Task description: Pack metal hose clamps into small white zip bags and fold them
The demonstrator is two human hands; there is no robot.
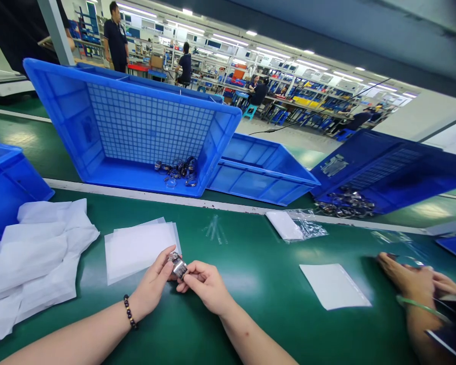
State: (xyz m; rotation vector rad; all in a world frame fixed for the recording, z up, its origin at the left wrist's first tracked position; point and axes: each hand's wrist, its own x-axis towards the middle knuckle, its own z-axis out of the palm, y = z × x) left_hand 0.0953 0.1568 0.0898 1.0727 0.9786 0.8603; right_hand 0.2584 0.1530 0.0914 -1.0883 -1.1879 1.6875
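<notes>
A small shiny metal part is held between my two hands above the green tabletop. My left hand, with a dark beaded bracelet at its wrist, closes its fingers around the part's left side. On the other side, my right hand pinches the part's lower right edge with thumb and fingers. Just behind my left hand lies a stack of white sheets. Some clear plastic strips rest on the table beyond my right hand.
A tilted blue crate holds dark metal parts. White wrapped packets pile up at left. At right are a white sheet, a plastic-wrapped pack, another blue crate with metal parts, and a co-worker's hands.
</notes>
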